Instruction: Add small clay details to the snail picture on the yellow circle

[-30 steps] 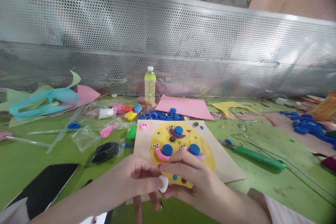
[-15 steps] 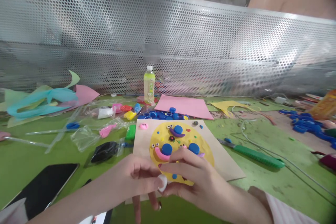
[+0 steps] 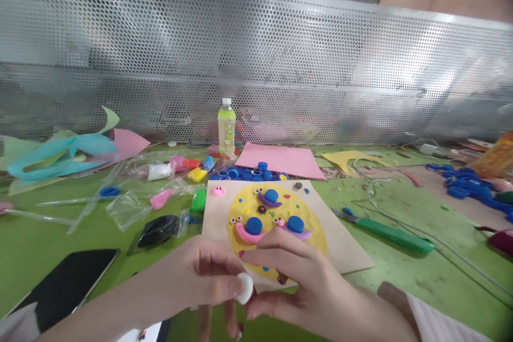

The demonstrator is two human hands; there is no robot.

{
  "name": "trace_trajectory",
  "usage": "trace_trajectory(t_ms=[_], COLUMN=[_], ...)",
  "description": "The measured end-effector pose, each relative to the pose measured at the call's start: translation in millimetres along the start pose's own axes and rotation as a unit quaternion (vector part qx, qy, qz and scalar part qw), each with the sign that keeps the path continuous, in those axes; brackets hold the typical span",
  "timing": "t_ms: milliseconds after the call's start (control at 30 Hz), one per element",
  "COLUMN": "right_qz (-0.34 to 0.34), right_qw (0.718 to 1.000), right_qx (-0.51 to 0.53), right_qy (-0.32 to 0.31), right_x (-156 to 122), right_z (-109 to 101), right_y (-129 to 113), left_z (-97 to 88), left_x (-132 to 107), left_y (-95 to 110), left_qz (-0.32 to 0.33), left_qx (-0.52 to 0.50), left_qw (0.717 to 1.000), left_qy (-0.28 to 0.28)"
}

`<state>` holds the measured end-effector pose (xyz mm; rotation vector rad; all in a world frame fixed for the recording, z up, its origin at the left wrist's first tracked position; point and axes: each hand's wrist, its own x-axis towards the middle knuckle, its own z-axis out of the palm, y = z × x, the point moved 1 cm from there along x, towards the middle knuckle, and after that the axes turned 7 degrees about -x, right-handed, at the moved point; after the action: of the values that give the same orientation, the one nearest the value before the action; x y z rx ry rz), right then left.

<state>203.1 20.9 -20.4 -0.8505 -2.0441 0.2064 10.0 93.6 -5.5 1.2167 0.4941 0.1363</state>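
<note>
A small white rounded piece (image 3: 244, 288), which looks like modelling clay, is pinched between the thumb and fingers of my left hand (image 3: 208, 275). My right hand (image 3: 300, 278) curves close around its right side, thumb and fingers apart; whether they touch it is hard to see. Beneath both hands lies a cream sheet (image 3: 344, 246) bearing a yellow circle (image 3: 316, 211). On the circle are three snails with blue bottle-cap shells: a pink snail (image 3: 245, 234), a purple snail (image 3: 269, 200) and a lilac snail (image 3: 300, 233). My right hand hides the circle's lower part.
A green utility knife (image 3: 393, 234) and a white cable (image 3: 401, 219) lie to the right. Bags of coloured clay (image 3: 160, 230) and a black phone (image 3: 68, 280) are at left. Behind the sheet are blue caps (image 3: 240, 173), pink paper (image 3: 280, 161) and a drink bottle (image 3: 226, 131).
The white piece has turned to show a rounder face and sits slightly lower and further left. My right thumb and fingers have spread a little from it.
</note>
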Motion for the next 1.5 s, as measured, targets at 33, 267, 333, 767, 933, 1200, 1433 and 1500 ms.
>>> trace_trajectory(t_ms=[33,267,333,767,933,1200,1433,1500], right_qz=[0.001,0.014,0.011,0.012,0.006,0.026,0.024,0.029], right_qw=[1.0,0.999,0.999,1.0,0.998,0.998,0.992,0.988], right_qx=[0.01,0.029,0.027,-0.02,-0.044,-0.054,-0.106,-0.126], right_qy=[0.0,-0.014,-0.016,0.018,0.033,0.016,-0.066,-0.088], right_x=[0,2,2,-1,2,-1,-9,-11], right_z=[0,0,0,1,2,5,27,31], right_y=[-1,-6,-7,-5,-4,2,14,16], left_z=[0.0,0.8,1.4,-2.5,-2.1,-20.1,-53.7,-57.7], left_x=[0,0,-1,1,1,1,-11,-13], left_y=[0,-1,0,-1,-2,2,24,27], left_qz=[0.001,0.011,0.008,0.028,0.02,0.045,0.036,0.022], left_qx=[0.002,0.013,0.012,0.012,0.006,0.122,0.452,0.463], left_qw=[1.0,0.999,0.999,0.999,0.999,0.967,0.851,0.859], left_qy=[-0.005,-0.045,-0.05,0.034,0.042,0.221,0.265,0.218])
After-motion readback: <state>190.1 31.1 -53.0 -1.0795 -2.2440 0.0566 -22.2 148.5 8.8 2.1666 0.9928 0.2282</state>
